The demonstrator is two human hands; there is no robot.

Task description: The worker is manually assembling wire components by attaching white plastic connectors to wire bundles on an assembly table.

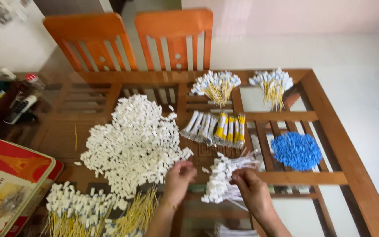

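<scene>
At the near edge of the big white heap of plastic pieces (134, 142) on the desk (352, 162), the left hand (178, 177) pinches a piece. Just right of the heap, the right hand (251, 186) grips a white-tagged bundle (222, 175).

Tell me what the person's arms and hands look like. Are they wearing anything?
Both forearms are bare, with no sleeves showing. The left hand has a thin bracelet around the wrist. The right hand has nothing on its wrist that can be seen. No gloves on either hand, and any rings are too small to tell.
</scene>
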